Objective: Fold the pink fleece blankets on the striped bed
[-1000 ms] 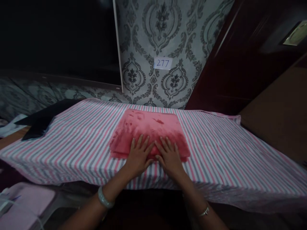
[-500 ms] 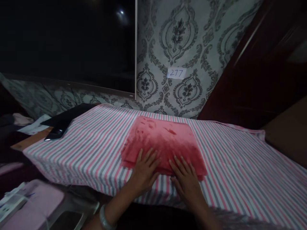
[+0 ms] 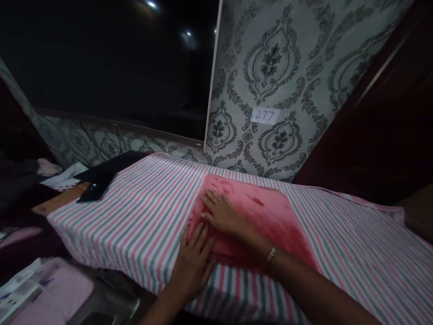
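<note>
A folded red velvety cloth (image 3: 270, 203) lies on a striped tablecloth (image 3: 142, 203). Its nap shows lighter and darker patches. My left hand (image 3: 194, 259) rests at the cloth's near left corner, fingers stretched out over its edge. Across the left part of the cloth reaches my right hand (image 3: 219, 211), palm down with the fingers spread flat on the surface. A thin bracelet is on the right wrist. Neither hand grips anything. My right forearm hides some of the cloth's near side.
A dark flat device (image 3: 98, 185) and papers (image 3: 64, 177) lie at the table's left end. Below left is a pink-topped stool (image 3: 67, 289) with a white power strip (image 3: 20, 291). A big television (image 3: 111, 67) and a "277" label (image 3: 265, 115) are on the wall behind.
My right hand has moved from the cloth's near right edge to its left part, crossing over it. My left hand has slid to the near left corner. The camera view has shifted left.
</note>
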A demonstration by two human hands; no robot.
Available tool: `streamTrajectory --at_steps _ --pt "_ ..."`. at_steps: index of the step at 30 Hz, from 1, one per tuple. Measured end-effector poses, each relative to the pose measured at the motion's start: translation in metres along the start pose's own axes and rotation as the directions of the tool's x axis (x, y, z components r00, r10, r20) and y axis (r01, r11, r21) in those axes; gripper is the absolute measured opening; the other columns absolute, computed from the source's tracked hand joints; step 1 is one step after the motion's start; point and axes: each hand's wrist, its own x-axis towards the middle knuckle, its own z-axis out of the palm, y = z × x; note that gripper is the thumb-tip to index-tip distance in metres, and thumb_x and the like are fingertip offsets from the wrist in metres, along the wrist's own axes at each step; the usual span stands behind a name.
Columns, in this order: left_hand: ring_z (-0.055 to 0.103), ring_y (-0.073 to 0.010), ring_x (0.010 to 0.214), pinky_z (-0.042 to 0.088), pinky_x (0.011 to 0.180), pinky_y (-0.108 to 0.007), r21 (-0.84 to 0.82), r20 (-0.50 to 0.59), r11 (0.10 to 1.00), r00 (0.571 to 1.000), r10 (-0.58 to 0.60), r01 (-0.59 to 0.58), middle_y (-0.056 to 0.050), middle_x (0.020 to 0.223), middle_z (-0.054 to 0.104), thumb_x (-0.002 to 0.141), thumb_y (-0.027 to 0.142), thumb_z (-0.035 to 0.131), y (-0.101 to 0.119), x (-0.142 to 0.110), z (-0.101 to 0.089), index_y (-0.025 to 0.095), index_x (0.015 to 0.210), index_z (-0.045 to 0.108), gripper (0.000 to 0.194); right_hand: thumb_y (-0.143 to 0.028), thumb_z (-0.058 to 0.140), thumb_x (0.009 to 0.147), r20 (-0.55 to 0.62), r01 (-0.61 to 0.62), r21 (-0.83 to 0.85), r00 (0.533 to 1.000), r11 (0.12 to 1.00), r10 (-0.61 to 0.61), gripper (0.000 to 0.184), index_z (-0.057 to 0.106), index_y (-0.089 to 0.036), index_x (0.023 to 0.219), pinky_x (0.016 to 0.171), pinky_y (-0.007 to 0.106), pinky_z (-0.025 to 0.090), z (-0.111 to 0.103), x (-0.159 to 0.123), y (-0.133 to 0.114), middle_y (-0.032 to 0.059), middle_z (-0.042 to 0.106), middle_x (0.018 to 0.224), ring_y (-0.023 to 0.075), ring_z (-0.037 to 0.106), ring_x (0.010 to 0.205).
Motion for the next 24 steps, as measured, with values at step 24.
streamTrajectory --at_steps 24 --pt "0.033 -0.0282 0.148 0.006 0.125 -0.049 -0.079 -0.069 0.997 0.997 -0.020 0.014 -0.012 0.138 0.063 0.088 0.049 0.063 -0.007 -0.011 0.027 0.019 0.128 0.066 0.050 -0.047 0.020 0.106 0.264 -0.229 0.134 0.946 0.964 0.188 0.058 0.028 -0.028 0.160 0.123 0.055 0.014 0.019 0.151 0.096 0.0022 0.014 0.169 0.0255 0.011 0.155"
